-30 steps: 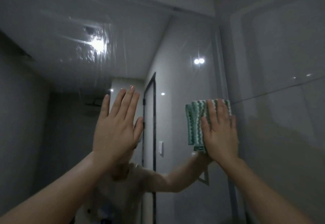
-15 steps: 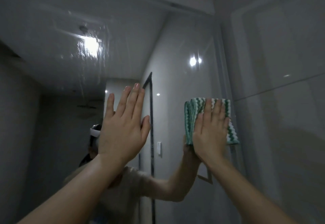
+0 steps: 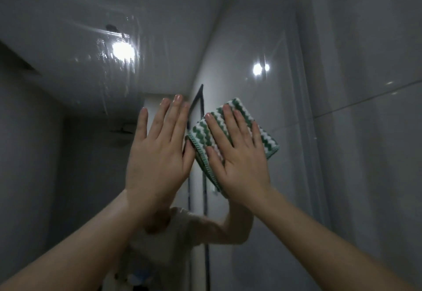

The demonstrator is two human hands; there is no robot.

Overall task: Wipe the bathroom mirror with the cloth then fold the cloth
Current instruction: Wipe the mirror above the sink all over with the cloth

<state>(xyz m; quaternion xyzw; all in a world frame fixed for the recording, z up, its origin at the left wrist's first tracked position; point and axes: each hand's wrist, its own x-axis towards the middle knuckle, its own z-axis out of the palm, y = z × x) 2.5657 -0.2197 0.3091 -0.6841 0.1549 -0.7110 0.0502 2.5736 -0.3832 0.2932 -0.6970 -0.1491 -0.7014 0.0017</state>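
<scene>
At frame centre, the right hand (image 3: 239, 163) presses the folded cloth (image 3: 230, 140) flat against the mirror (image 3: 159, 28), fingers straight and spread. Just left, the left hand (image 3: 157, 160) lies open-palmed on the glass, holding nothing.

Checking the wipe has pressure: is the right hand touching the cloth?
Touching. The head view shows the right hand lying flat on the cloth, straight fingers spread over its stripes.

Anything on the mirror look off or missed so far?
Yes: the mirror shows vertical streaks and smears upper left, around the bright light reflection, with a dark spot just above. The right hand presses the folded green-and-white cloth flat lower down, right of that patch. Left hand is open beside it.
</scene>
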